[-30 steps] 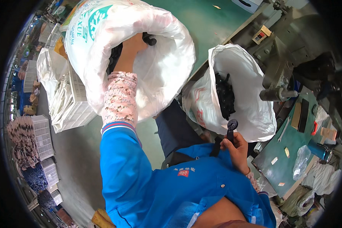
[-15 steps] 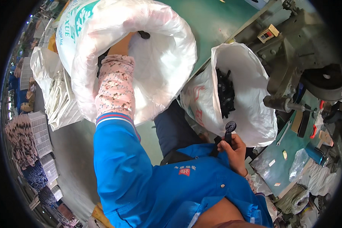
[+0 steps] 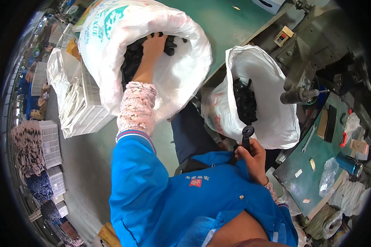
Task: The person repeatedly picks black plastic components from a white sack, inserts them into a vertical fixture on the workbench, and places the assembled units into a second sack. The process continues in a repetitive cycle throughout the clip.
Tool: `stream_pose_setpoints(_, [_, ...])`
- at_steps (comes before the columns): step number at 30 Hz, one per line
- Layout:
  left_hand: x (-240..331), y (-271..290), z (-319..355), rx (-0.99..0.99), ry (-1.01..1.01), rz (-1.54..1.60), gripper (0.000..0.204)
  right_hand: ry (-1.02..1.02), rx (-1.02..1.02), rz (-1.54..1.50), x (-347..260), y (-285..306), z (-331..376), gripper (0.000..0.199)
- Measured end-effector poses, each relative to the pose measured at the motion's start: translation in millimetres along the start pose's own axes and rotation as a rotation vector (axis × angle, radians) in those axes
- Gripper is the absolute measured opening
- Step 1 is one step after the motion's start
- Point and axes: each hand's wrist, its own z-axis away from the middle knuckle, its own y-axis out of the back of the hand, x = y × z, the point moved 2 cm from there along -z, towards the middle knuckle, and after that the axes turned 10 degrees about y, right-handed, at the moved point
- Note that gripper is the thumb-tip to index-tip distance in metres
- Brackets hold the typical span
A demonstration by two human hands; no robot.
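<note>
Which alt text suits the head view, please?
A person in blue reaches the left grip into a large white sack, among black parts; the right grip holds a black round-ended part near a second white sack. A green worktable lies at right.

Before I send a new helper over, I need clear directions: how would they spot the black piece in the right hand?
Find the smaller white sack, to the right of the larger one. At its lower rim in view, the right hand holds the black piece. Unlike the pieces heaped in that sack, it is alone, with its round, disc-like end showing.
</note>
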Motion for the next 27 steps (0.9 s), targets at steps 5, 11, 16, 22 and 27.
stream_pose_setpoints(5, [16, 3, 31, 0.041, 0.026, 0.041, 0.053, 0.049, -0.049, -0.004, 2, -1, 6, 0.015])
stream_pose_setpoints(11, [30, 10, 72, -0.036, -0.013, 0.180, 0.074, 0.114, -0.066, -0.005, 7, 6, 13, 0.015])
stream_pose_setpoints(16, [9, 50, 75, -0.201, 0.005, 0.716, 0.085, 0.101, -0.035, -0.003, 8, 13, 14, 0.015])
stream_pose_setpoints(22, [-115, -22, 51, 0.246, 0.668, 0.765, 0.079, 0.083, -0.061, 0.033, 6, 13, 13, 0.015])
stream_pose_setpoints(27, [-128, -28, 37, 0.021, 0.680, 0.944, 0.091, 0.053, -0.017, 0.020, 13, 15, 10, 0.016])
